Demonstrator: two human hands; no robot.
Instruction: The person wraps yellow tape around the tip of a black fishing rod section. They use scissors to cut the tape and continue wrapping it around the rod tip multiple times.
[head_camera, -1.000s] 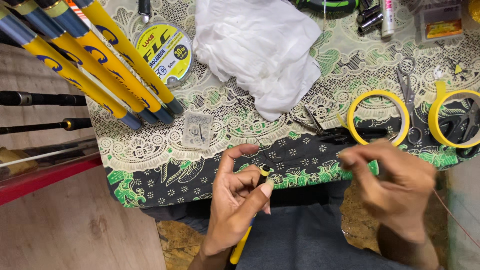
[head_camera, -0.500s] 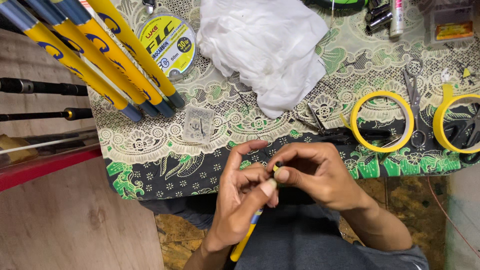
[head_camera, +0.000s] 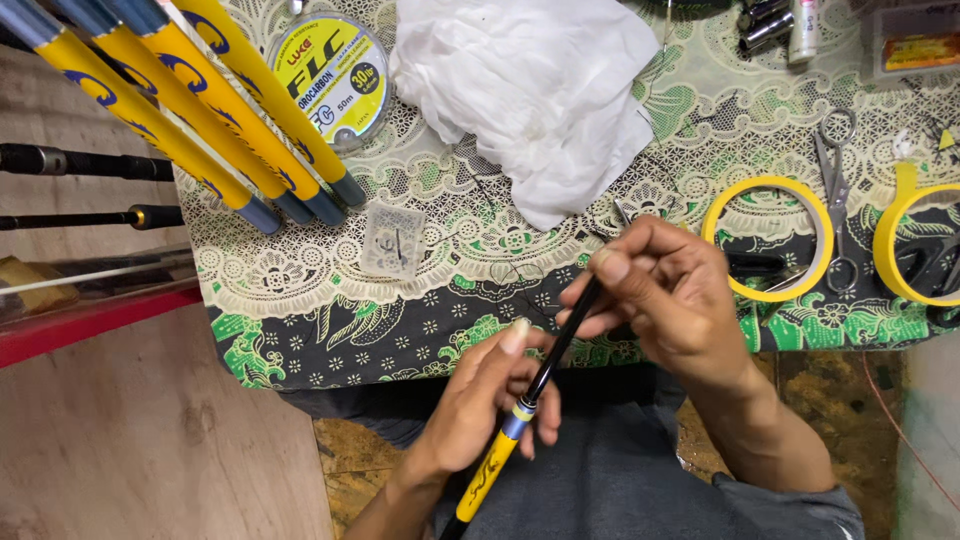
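Observation:
My left hand (head_camera: 490, 405) grips a fishing rod section (head_camera: 520, 410) with a yellow patterned body, a blue band and a thin black upper part. My right hand (head_camera: 665, 295) pinches the black upper end of the same rod between thumb and fingers, just above the left hand. The rod runs diagonally from my lap up to the front edge of a table covered with a green, black and cream patterned cloth (head_camera: 330, 320).
Several yellow and blue rod sections (head_camera: 180, 110) lie at the table's left. A round spool of line (head_camera: 330, 75), a crumpled white cloth (head_camera: 535, 90), a small clear bag (head_camera: 392, 242), two yellow tape rolls (head_camera: 768, 238), scissors (head_camera: 835, 190) and black rods (head_camera: 80, 165) sit around.
My right hand came in from the right and closed on the rod's tip. The black inner part has since slid out longer from the yellow section held in my left hand.

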